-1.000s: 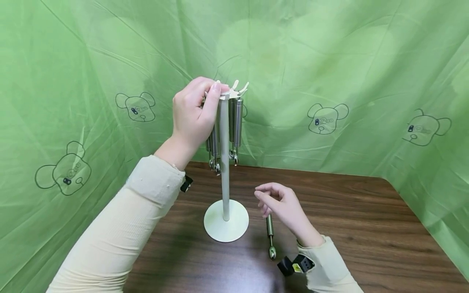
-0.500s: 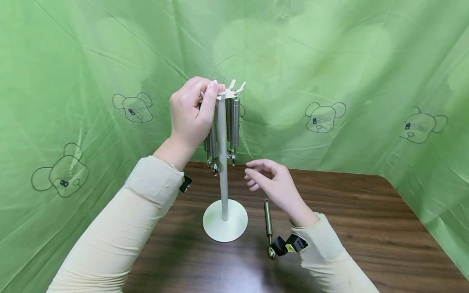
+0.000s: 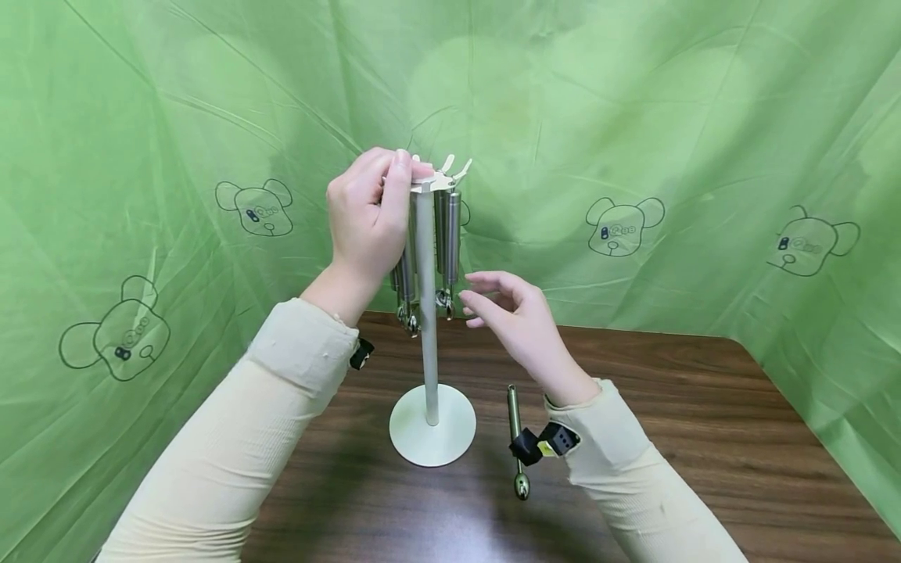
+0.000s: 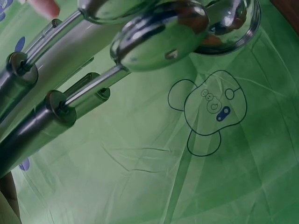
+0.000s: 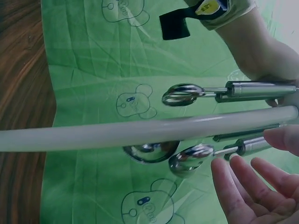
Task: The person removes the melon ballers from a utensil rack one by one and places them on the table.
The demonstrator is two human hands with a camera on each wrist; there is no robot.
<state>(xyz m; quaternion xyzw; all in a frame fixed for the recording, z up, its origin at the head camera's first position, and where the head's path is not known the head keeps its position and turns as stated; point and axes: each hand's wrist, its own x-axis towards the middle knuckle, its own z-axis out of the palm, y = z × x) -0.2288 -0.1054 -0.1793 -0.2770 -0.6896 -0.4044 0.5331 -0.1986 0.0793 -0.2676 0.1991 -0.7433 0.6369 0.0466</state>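
Observation:
A white utensil stand [image 3: 428, 328] with a round base and a hooked top stands upright on the table. My left hand [image 3: 369, 207] grips the hooked top, thumb above it. Several steel utensils with cylindrical handles and rounded, spoon-like heads hang from the hooks; the hanging utensil [image 3: 454, 242] on the right side is nearest my right hand [image 3: 517, 324]. The right fingers are spread and hold nothing, with the fingertips [image 5: 219, 168] right by a shiny slotted head [image 5: 191, 158] in the right wrist view. In the left wrist view, rounded heads [image 4: 159, 39] fill the top.
Another steel utensil [image 3: 521, 485] lies on the dark wood table [image 3: 669, 438], right of the stand's base, partly covered by the black right wrist camera [image 3: 526, 446]. A green curtain [image 3: 521, 117] with bear-face drawings surrounds the table at the back and sides.
My right hand has risen from over the lying utensil and moved left and forward, up to the utensils hanging on the right side. My left hand stays on the stand's top.

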